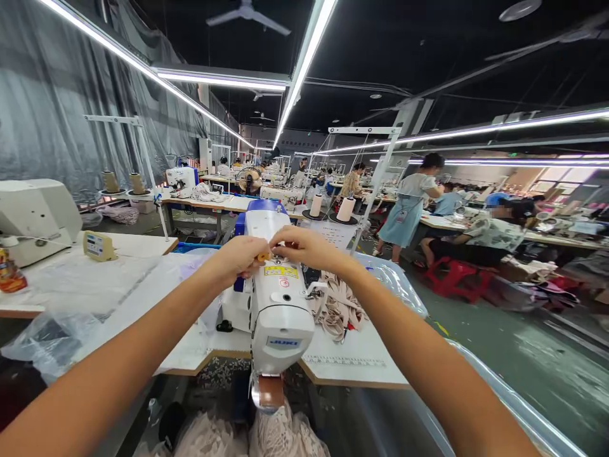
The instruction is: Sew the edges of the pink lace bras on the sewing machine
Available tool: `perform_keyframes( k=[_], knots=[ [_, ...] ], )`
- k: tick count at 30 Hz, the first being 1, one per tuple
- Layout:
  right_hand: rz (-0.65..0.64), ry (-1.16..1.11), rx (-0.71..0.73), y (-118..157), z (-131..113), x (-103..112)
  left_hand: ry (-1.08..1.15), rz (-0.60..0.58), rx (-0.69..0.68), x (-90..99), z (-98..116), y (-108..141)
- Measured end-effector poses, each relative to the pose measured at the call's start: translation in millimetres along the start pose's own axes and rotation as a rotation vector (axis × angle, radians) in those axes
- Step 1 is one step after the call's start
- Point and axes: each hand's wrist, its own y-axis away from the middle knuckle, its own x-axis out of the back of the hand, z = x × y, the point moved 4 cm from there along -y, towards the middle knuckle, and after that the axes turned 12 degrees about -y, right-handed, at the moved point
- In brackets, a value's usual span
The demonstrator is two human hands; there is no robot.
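Note:
Both hands meet over the top of a white JUKI sewing machine (280,317), near its blue rear part. My left hand (243,252) is closed, and a small orange thing (263,256) shows at its fingertips; its kind is hard to tell. My right hand (304,246) reaches in from the other side with thumb and fingers pinched together, touching or nearly touching the left. Whatever lies in that pinch is too small to make out. Beige fabric strips (339,304) lie heaped right of the machine. Beige lace fabric (280,435) hangs below its front end.
Two thread cones (346,209) stand on a rack behind the machine. Clear plastic (57,336) covers part of the left table, near a yellow device (99,246) and another machine (38,219). A person in a light blue skirt (402,216) stands across the aisle; red stools (459,279) are nearby.

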Motion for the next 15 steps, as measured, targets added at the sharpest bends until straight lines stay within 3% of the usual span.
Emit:
perform_keyframes(
  k=[3,6,8,11,15],
  knots=[
    [0.073,0.09,-0.017,-12,3,-4,0.038,-0.031,0.004,0.6,-3,14],
    [0.153,0.07,-0.169,-18,8,-5,0.043,-0.053,-0.024,2.1,-6,42],
    [0.136,0.044,-0.222,-25,6,-10,0.034,-0.005,-0.022,3.4,-13,64],
    [0.072,0.11,-0.257,-46,4,-12,0.013,0.095,0.069,-0.7,-39,92],
    [0.051,0.121,-0.419,-62,9,3,0.02,0.097,0.217,-20.2,-91,127]
  ],
)
